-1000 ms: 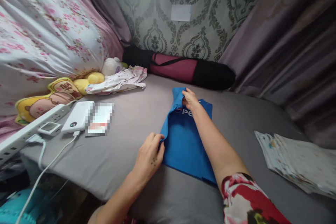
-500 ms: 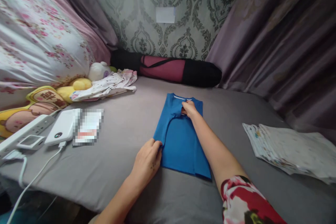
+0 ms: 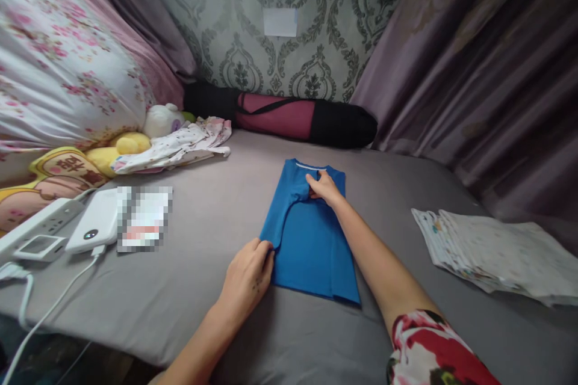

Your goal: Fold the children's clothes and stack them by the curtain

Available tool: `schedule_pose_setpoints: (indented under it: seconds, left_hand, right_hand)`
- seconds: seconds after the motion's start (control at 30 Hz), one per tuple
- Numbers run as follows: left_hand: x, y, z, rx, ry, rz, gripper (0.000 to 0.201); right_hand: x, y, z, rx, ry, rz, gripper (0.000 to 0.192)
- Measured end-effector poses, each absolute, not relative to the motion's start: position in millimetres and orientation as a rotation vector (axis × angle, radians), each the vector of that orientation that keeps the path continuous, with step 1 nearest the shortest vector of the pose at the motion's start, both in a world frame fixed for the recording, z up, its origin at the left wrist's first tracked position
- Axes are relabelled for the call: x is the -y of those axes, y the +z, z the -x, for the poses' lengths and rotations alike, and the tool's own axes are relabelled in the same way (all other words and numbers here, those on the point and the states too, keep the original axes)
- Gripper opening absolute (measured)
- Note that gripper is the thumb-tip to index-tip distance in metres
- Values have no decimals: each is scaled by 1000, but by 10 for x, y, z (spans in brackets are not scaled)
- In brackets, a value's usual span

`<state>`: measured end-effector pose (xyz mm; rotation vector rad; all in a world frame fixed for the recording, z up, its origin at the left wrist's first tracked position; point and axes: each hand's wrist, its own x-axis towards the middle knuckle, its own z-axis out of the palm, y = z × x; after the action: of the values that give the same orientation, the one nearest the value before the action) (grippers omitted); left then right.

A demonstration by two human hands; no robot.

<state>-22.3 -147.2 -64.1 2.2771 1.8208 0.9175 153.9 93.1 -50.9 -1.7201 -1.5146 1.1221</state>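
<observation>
A blue long-sleeved shirt [image 3: 311,246] lies partly folded on the grey sheet, its neckline at the far end and its hem toward me. Down its left side runs a folded-in sleeve. My left hand [image 3: 249,269] pinches the shirt's left edge, low down near the hem, with the fingertips partly hidden. Near the neckline, my right hand [image 3: 324,187] is closed on the sleeve's fabric, its fingers partly tucked under the cloth.
On the right lies a stack of folded pale cloths [image 3: 501,255]. A power strip [image 3: 43,228], a white power bank [image 3: 97,219] with a cable and a blurred packet [image 3: 144,216] sit at left. Behind are plush toys [image 3: 130,144], crumpled clothes [image 3: 180,147] and a long black-and-maroon bag [image 3: 275,117].
The view has shifted slightly, so everything sits a little further left. Both hands keep their grip on the shirt, and the right thumb has moved slightly.
</observation>
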Motion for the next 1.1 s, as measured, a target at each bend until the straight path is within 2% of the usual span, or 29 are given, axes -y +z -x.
schedule_pose_setpoints:
  seconds: [0.13, 0.23, 0.3, 0.37, 0.47, 0.53, 0.57, 0.67, 0.8, 0.93, 1.1]
  left_hand:
    - [1470, -635, 222, -1830, 882, -2260, 19]
    - [1470, -631, 220, -1831, 863, -2238, 20]
    - [1470, -631, 222, -1825, 862, -2224, 20]
    - [1471, -631, 225, -1815, 858, -2220, 20]
    - [1474, -625, 228, -1810, 838, -2212, 21]
    - [1479, -612, 226, -1805, 805, -2204, 19]
    - [1483, -604, 224, -1802, 792, -2201, 18]
    - [1503, -584, 219, -1788, 783, -2203, 16]
    - [1543, -576, 225, -1764, 794, -2225, 15]
    - [1577, -567, 248, -1709, 745, -2214, 28]
    - [1585, -561, 283, -1680, 676, -2170, 21]
  right_hand:
    - [-771, -462, -1495, 1486, 1379, 1491, 106]
    - [-710, -424, -1457, 1455, 1445, 1478, 111]
    - [-725, -401, -1459, 1462, 1411, 1586, 102]
    - [-779, -385, -1493, 1499, 1327, 1715, 85]
    - [-918, -380, -1570, 1550, 1186, 1837, 48]
    - [-1037, -379, -1584, 1657, 981, 1832, 20]
    - [-1103, -376, -1567, 1725, 865, 1805, 13]
    - [-1319, -359, -1401, 1896, 665, 1683, 17]
    - [-1607, -356, -1052, 2009, 661, 1612, 16]
    - [-1816, -415, -804, 2072, 665, 1698, 13]
    - [-1940, -504, -698, 2112, 625, 1837, 13]
